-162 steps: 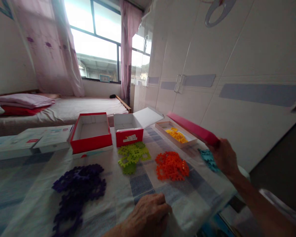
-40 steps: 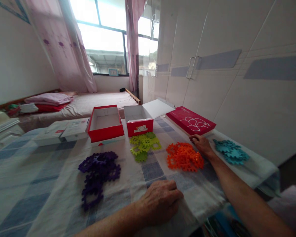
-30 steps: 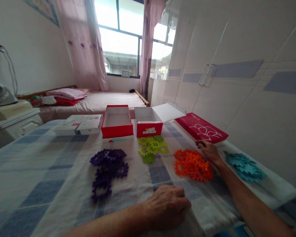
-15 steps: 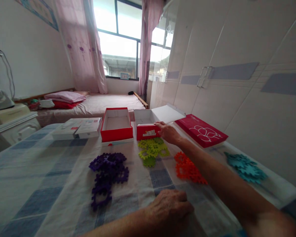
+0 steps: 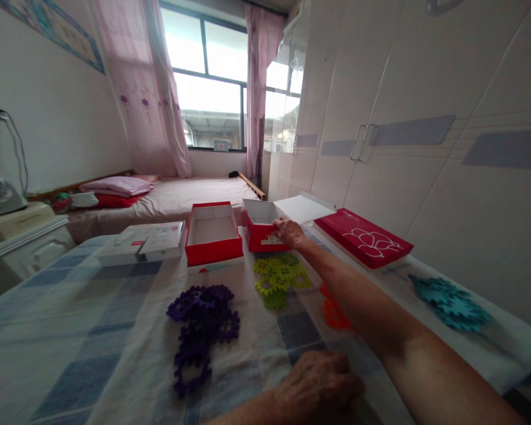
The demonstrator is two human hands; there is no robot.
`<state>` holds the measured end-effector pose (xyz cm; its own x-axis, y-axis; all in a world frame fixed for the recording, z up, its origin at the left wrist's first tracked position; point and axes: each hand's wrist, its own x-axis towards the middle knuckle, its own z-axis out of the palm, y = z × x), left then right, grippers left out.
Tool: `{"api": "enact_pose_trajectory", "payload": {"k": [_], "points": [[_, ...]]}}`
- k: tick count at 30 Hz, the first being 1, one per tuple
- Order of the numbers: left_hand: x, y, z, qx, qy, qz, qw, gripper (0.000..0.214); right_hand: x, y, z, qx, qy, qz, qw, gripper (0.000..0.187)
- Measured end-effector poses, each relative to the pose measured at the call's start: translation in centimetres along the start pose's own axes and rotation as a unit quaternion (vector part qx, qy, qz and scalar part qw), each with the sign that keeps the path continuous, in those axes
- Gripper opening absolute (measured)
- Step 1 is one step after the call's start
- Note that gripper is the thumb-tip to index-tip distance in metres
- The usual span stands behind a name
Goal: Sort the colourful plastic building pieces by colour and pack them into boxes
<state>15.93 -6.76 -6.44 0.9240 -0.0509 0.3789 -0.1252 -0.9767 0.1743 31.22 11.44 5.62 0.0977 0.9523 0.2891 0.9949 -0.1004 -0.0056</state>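
The right hand (image 5: pixel 288 232) reaches across the table (image 5: pixel 71 330) and rests on the front rim of a small red box (image 5: pixel 261 233), fingers curled over the edge; whether they actually pinch the wall or only touch it cannot be told. This box stands near the far edge, just behind the green pieces (image 5: pixel 279 275), its white flap (image 5: pixel 304 209) folded open to the right. It looks like thin card, so probably light and easy to dent; the stiffer front wall or corners seem the safest hold, since the flap would likely bend. The left hand (image 5: pixel 319 386) lies knuckles up on the checked cloth at the near edge, loosely closed and holding nothing visible. There are two open red boxes: this one and a second open box (image 5: pixel 213 232) just to its left. One flat pink box (image 5: pixel 363 238) lies closed to the right, and white packets (image 5: pixel 141 241) sit to the left. Four piles of toothed plastic pieces show: purple (image 5: pixel 201 327), green, orange (image 5: pixel 334 310) partly hidden by the forearm, and teal (image 5: pixel 452 301).
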Motion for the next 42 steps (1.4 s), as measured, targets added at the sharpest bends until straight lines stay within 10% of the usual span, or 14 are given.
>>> {"api": "enact_pose_trajectory", "payload": {"k": [9,18,33,42], "points": [[-0.2,0.2,-0.2,-0.015,-0.010,-0.019,1.000,0.007,-3.3,7.8,-4.3,-0.009,0.024,-0.020,0.999,0.025],[-0.5,0.4,-0.5,-0.024,-0.006,-0.036,0.999,0.004,-10.1,13.9,-2.6,0.012,0.002,-0.012,1.000,0.028],[-0.4,0.4,-0.7,-0.030,-0.020,-0.034,0.999,0.005,-13.1,14.8,-0.1,0.032,0.044,0.045,0.998,0.043],[-0.4,0.7,-1.4,-0.060,-0.026,-0.060,0.996,0.010,-22.5,21.4,-1.2,-0.115,0.207,0.332,0.913,0.048]]}}
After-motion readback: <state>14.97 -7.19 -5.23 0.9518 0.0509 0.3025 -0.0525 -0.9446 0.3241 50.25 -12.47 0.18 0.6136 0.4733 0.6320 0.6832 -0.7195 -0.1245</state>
